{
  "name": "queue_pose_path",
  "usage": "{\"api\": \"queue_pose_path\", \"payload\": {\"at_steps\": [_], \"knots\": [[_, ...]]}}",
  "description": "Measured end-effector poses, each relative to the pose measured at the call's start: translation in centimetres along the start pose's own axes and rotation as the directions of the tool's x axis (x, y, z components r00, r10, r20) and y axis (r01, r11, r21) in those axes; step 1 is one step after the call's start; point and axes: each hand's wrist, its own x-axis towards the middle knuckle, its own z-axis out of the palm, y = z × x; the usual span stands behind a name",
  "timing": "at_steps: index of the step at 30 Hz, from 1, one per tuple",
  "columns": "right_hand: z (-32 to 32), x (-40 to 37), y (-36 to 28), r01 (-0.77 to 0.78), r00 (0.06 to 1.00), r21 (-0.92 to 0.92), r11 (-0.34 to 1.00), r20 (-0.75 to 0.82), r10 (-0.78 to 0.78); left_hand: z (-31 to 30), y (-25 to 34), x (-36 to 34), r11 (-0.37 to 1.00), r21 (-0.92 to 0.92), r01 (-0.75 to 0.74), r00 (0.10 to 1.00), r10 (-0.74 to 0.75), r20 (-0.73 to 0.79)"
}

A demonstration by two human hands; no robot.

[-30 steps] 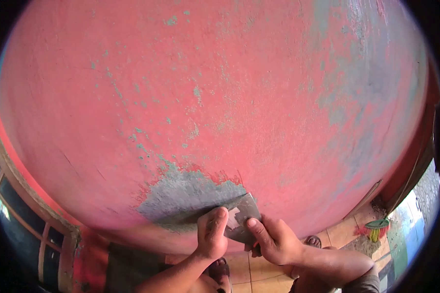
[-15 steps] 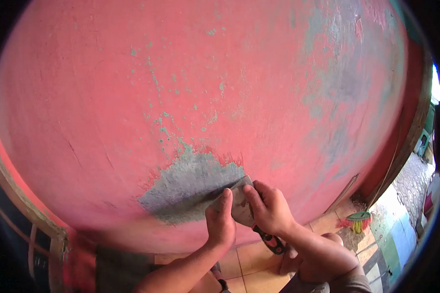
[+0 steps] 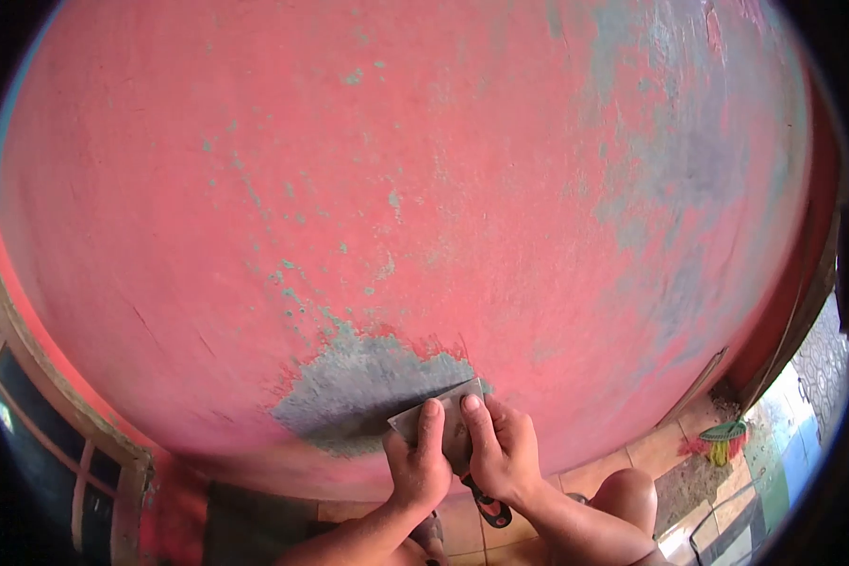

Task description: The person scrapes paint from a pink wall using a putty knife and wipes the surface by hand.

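Observation:
Both my hands grip a wide scraper [image 3: 455,436] with a flat metal blade and a dark handle that points down. My left hand [image 3: 419,469] is closed on the blade's left side, its thumb lying along the metal. My right hand [image 3: 506,455] is closed on the right side, thumb pressed on the blade too. The blade's edge is at the lower right of a bare grey patch [image 3: 354,382] in the pink painted wall [image 3: 500,217]. Whether the edge touches the surface is hard to tell.
Green flecks and grey-green worn areas [image 3: 674,189] mark the wall. A window frame [image 3: 75,415] borders it at the lower left. On the tiled floor [image 3: 604,464] at the right lies a red, yellow and green broom head [image 3: 720,441]. My bent knee [image 3: 629,495] shows below.
The scraper has turned, so its edge lies flatter across the patch's lower right. My hands sit lower in view and closer together, and the camera view has shifted.

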Motion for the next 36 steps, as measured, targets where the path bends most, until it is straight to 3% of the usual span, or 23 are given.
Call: {"api": "queue_pose_path", "payload": {"at_steps": [2,8,13,16,19,29,34,36], "knots": [[-0.1,0.1,0.7,0.072,0.997,-0.074,0.995,-0.006,-0.072,0.2,0.0,-0.1,1.0,0.013,-0.01,1.0,0.01,-0.005],[-0.4,0.2,0.8,0.049,0.999,-0.089,0.995,0.0,-0.049,0.2,-0.6,-0.2,1.0,-0.001,0.028,1.0,-0.028,-0.009],[-0.9,0.5,1.3,0.139,0.99,-0.185,0.973,0.006,-0.141,0.3,-0.2,-0.4,0.997,0.007,0.077,0.997,-0.077,0.006],[-0.8,0.6,1.1,0.182,0.982,-0.215,0.959,-0.009,-0.188,-0.5,-0.1,-0.1,0.984,0.063,0.169,0.974,-0.176,0.142],[-0.8,0.7,1.3,0.218,0.972,-0.281,0.934,-0.018,-0.232,-0.6,-1.0,-0.1,0.971,0.202,0.131,0.981,-0.157,0.116],[-2.0,1.0,0.6,0.349,0.923,-0.491,0.798,0.032,-0.384,0.0,-2.6,-1.4,0.951,0.219,0.22,0.972,-0.232,0.03],[-1.2,1.0,0.9,0.333,0.922,-0.502,0.798,-0.005,-0.388,0.3,-2.6,-0.9,0.96,0.166,0.226,0.973,-0.23,0.007],[-1.0,0.9,0.6,0.308,0.932,-0.501,0.808,-0.01,-0.361,0.2,-2.2,-0.9,0.944,0.223,0.245,0.967,-0.254,0.011]]}}
